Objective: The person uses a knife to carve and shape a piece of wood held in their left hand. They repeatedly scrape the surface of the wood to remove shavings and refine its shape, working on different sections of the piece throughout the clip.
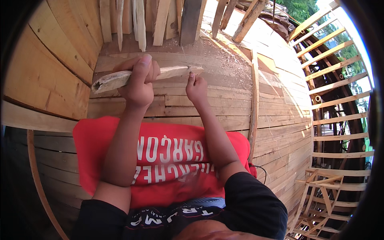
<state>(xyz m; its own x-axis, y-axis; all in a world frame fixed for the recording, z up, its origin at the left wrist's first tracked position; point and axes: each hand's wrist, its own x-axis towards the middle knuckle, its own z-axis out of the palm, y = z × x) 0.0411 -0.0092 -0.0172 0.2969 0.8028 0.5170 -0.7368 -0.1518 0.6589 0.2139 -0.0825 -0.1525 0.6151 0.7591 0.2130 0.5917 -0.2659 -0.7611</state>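
My left hand (140, 82) is wrapped round a rough, pale stick of wood (172, 72), its thumb lying along the top. The stick points left to right above the floor, with a thick, dark-hollowed end at the left and a thinner right end. My right hand (197, 88) is closed just below that thin end, thumb raised. Something small and dark shows at its thumb tip, against the stick; what the fingers hold is hidden. A thin, string-like line (183, 50) runs from the stick's right end up toward the boards.
A red cloth (168, 160) with white print covers my lap. Upright wooden slats (162, 22) stand ahead, and a plank wall (52, 60) rises at the left. Shavings (228, 60) litter the plank floor (280, 132). A slatted railing (336, 120) and wooden frame (320, 196) stand right.
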